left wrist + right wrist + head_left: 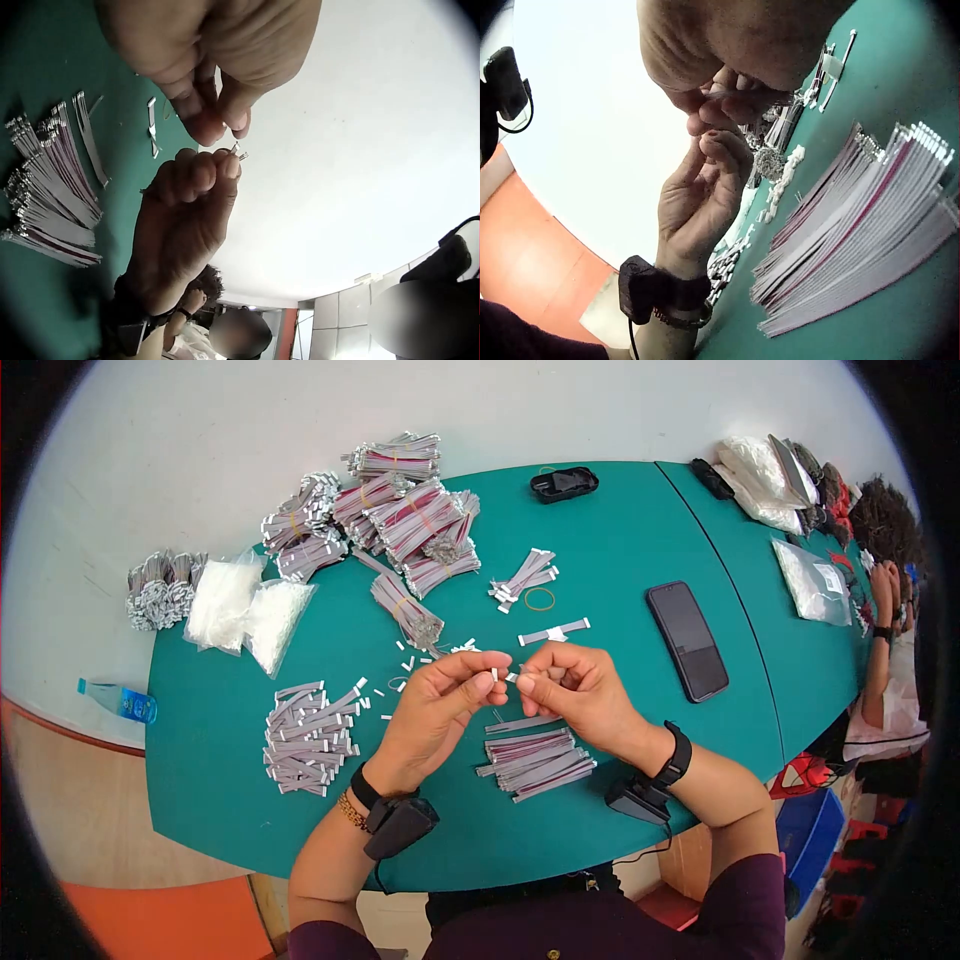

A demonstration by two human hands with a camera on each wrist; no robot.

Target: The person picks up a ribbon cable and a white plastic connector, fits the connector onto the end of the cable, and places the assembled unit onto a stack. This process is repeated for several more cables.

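Close over the table, my left hand (425, 705) pinches a small white connector (496, 675) between thumb and forefinger. Facing it, the fingertips of my right hand (585, 695) pinch a short flat grey ribbon cable, its light end (513, 678) poking out toward the left hand. In the right wrist view a strip of that cable (742, 96) runs under the right hand's fingers. Below the hands lies a stack of grey ribbon cables (540, 760). To the left is a heap of cables with white connectors (308, 740). Loose white connectors (408, 663) lie beyond the left hand.
Banded cable bundles (415, 520) pile up at the back left, beside bags of white parts (225, 600). A phone (688, 640) lies at right, a black case (564, 484) at the back. One cable (553, 632) lies beyond the right hand. Another person's arm (880, 650) is at far right.
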